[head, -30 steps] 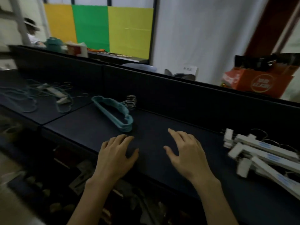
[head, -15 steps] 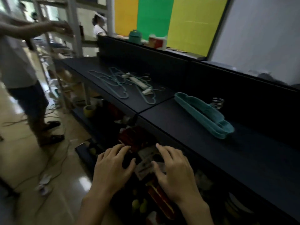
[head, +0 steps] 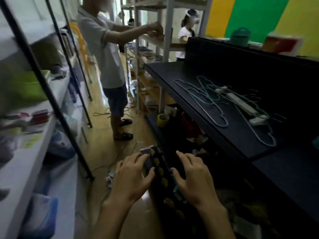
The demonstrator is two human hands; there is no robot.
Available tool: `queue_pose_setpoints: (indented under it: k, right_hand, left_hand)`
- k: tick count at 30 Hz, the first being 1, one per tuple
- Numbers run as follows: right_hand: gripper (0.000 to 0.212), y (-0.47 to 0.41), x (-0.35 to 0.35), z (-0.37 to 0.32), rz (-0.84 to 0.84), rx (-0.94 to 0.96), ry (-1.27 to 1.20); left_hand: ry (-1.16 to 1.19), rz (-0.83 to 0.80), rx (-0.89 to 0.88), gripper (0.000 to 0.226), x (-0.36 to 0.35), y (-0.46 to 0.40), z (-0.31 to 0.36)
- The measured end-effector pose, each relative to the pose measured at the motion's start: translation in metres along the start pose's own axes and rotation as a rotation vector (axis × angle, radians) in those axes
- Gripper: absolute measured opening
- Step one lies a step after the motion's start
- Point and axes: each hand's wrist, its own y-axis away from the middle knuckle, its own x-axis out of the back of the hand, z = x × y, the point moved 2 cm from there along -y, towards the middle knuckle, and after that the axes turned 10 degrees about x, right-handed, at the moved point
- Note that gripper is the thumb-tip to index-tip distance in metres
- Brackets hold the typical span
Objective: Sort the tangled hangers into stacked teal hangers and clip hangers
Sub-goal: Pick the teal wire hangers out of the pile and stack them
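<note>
The tangle [head: 229,107] lies on the far shelf [head: 165,73], untouched. Both hands, left [head: 131,176] and right [head: 195,178], are held spread and empty. Thin wire hangers should be light and springy (snag-prone); best lifted by a hook.

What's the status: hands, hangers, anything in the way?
Left hand and right hand open, empty, short of the table. Tangled hangers untouched on it. Nothing between.

Both hands out front, fingers relaxed and spread — left hand [head: 132,175], right hand [head: 194,176] — holding nothing. Tangled teal hangers [head: 222,104] and clip hanger [head: 241,105] well apart on the black table [head: 172,78].
</note>
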Motion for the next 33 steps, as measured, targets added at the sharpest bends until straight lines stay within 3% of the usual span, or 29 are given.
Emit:
queue_pose_setpoints:
  k: [5, 10, 16, 26, 33]
  right_hand:
    - [0.056, -0.084, -0.020, 0.013, 0.017, 0.039, -0.029]
    - [0.058, -0.142, -0.052, 0.019, -0.099, 0.098, -0.031]
    - [0.057, -0.204, -0.077, 0.022, -0.097, 0.048, -0.022]
    - [0.056, -0.313, -0.089, 0.001, 0.037, -0.132, 0.043]
    - [0.054, -0.313, -0.052, 0.022, 0.210, -0.359, 0.143]
  left_hand:
    - [-0.058, 0.077, 0.056, 0.054, 0.006, -0.074, -0.017]
    - [-0.076, 0.054, 0.093, 0.059, -0.005, -0.125, -0.042]
    - [-0.047, 0.053, 0.093, 0.052, -0.008, -0.193, -0.076]
    - [0.035, -0.103, -0.139, 0.061, -0.023, -0.344, -0.120]
    - [0.101, -0.159, -0.436, 0.050, -0.044, -0.407, -0.064]
